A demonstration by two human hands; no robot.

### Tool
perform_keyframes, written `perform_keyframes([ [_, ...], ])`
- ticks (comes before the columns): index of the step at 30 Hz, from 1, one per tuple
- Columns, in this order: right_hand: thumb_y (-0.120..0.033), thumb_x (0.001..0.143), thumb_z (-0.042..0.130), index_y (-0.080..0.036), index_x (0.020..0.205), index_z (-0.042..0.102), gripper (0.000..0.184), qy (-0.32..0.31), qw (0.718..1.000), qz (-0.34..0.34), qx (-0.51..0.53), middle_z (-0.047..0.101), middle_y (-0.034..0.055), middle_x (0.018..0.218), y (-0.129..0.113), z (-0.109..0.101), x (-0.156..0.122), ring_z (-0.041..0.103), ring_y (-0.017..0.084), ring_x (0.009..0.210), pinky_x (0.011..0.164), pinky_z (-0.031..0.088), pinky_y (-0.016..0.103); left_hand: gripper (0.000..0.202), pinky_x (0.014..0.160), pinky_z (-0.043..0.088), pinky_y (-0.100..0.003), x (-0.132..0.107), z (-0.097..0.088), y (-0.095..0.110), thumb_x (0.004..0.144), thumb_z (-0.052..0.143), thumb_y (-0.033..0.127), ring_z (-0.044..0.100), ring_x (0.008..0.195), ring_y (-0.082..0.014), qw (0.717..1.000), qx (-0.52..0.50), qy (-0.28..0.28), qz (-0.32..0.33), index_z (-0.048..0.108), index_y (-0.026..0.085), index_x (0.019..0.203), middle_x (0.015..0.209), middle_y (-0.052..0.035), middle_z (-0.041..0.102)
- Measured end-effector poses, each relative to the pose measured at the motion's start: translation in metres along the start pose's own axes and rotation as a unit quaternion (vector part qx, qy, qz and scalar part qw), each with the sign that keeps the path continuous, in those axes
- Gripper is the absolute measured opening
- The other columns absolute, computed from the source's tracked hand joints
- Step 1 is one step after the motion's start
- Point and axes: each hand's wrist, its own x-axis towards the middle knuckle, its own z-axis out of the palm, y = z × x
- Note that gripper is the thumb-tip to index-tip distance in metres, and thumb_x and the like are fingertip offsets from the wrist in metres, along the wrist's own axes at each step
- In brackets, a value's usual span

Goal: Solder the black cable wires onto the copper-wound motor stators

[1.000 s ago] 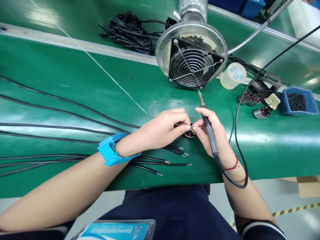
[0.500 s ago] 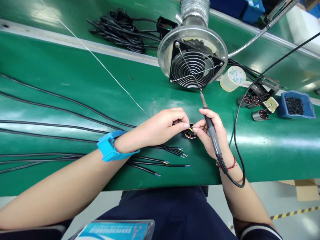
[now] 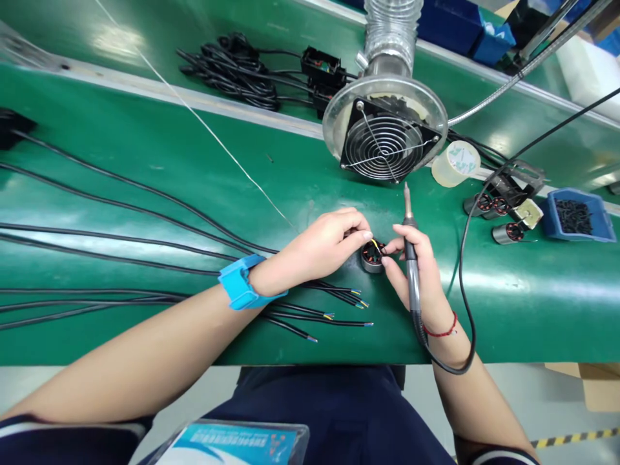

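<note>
The big green worktop (image 3: 533,316) has long black cords (image 3: 349,323) on it, running under the left arm, with a fan (image 3: 384,153) beyond the hands. The left hand (image 3: 334,245) is pinched narrow on a wire, and the right hand (image 3: 429,274) holds a soldering iron (image 3: 413,278) with its tip pointing away from the person, its thumb and finger a little apart. Between the two hands, the small round motor (image 3: 372,262) sits on the worktop, and the tiny yellow wire (image 3: 376,245) goes from the left fingertips over its top.
</note>
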Motion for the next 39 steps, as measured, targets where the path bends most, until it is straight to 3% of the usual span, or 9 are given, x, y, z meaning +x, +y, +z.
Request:
perform_keyframes([
  [4, -0.017, 0.089, 0.064, -0.031, 0.133, 0.044, 0.051, 0.058, 0.998, -0.006, -0.004, 0.059, 0.0005, 0.098, -0.005, 0.003, -0.002, 0.062, 0.018, 0.089, 0.086, 0.054, 0.039, 0.022, 0.076, 0.045, -0.029, 0.0, 0.002, -0.001, 0.092, 0.049, 0.03, 0.056, 0.076, -0.0148, 1.0, -0.006, 0.007, -0.001, 0.059, 0.018, 0.076, 0.079, -0.0009, 0.061],
  [10, -0.015, 0.091, 0.058, -0.031, 0.131, 0.046, 0.045, 0.052, 0.997, -0.001, -0.056, 0.061, 0.0004, 0.093, -0.002, 0.007, 0.0, 0.062, 0.02, 0.09, 0.087, 0.052, 0.042, 0.02, 0.075, 0.044, -0.029, -0.001, 0.001, 0.0, 0.092, 0.049, 0.026, 0.054, 0.074, -0.014, 1.0, -0.013, 0.007, 0.007, 0.058, 0.018, 0.076, 0.077, -0.0001, 0.059],
  [16, -0.015, 0.09, 0.058, -0.028, 0.126, 0.047, 0.04, 0.084, 0.995, 0.043, 0.007, 0.062, -0.0016, 0.091, 0.0, 0.01, 0.003, 0.064, 0.016, 0.083, 0.081, 0.055, 0.036, 0.015, 0.069, 0.041, -0.026, -0.003, -0.001, 0.003, 0.089, 0.053, 0.022, 0.051, 0.071, -0.0123, 0.999, -0.018, -0.023, 0.023, 0.058, 0.017, 0.076, 0.077, 0.001, 0.056],
  [24, -0.015, 0.095, 0.057, -0.032, 0.128, 0.048, 0.039, 0.085, 0.994, -0.037, -0.058, 0.064, 0.001, 0.096, -0.007, 0.015, -0.002, 0.065, 0.02, 0.089, 0.085, 0.054, 0.042, 0.017, 0.069, 0.041, -0.027, -0.002, -0.004, 0.003, 0.09, 0.051, 0.023, 0.052, 0.072, -0.0134, 0.999, -0.014, -0.007, 0.032, 0.058, 0.017, 0.076, 0.077, 0.0004, 0.057],
  [28, -0.014, 0.095, 0.057, -0.033, 0.13, 0.045, 0.041, 0.089, 0.995, -0.028, -0.024, 0.065, 0.0, 0.097, -0.008, 0.018, -0.002, 0.066, 0.018, 0.088, 0.084, 0.055, 0.038, 0.017, 0.067, 0.04, -0.027, -0.002, -0.004, 0.003, 0.091, 0.051, 0.024, 0.052, 0.072, -0.0131, 0.999, -0.021, -0.002, 0.034, 0.058, 0.017, 0.076, 0.077, 0.0004, 0.056],
  [34, -0.016, 0.095, 0.058, -0.032, 0.13, 0.044, 0.041, 0.076, 0.996, -0.012, 0.054, 0.063, -0.0016, 0.092, -0.008, 0.017, 0.0, 0.067, 0.016, 0.082, 0.077, 0.056, 0.033, 0.018, 0.069, 0.041, -0.027, -0.003, -0.005, 0.005, 0.092, 0.05, 0.022, 0.052, 0.073, -0.0134, 0.999, -0.016, 0.004, 0.041, 0.058, 0.017, 0.076, 0.077, 0.0001, 0.056],
  [39, -0.012, 0.093, 0.053, -0.031, 0.126, 0.05, 0.038, -0.015, 0.998, 0.012, -0.06, 0.066, 0.0021, 0.099, -0.015, 0.007, 0.007, 0.067, 0.02, 0.089, 0.083, 0.053, 0.039, 0.019, 0.072, 0.042, -0.028, -0.005, -0.003, 0.007, 0.093, 0.048, 0.018, 0.052, 0.075, -0.0137, 0.996, -0.014, -0.012, 0.082, 0.057, 0.017, 0.076, 0.078, -0.0005, 0.056],
])
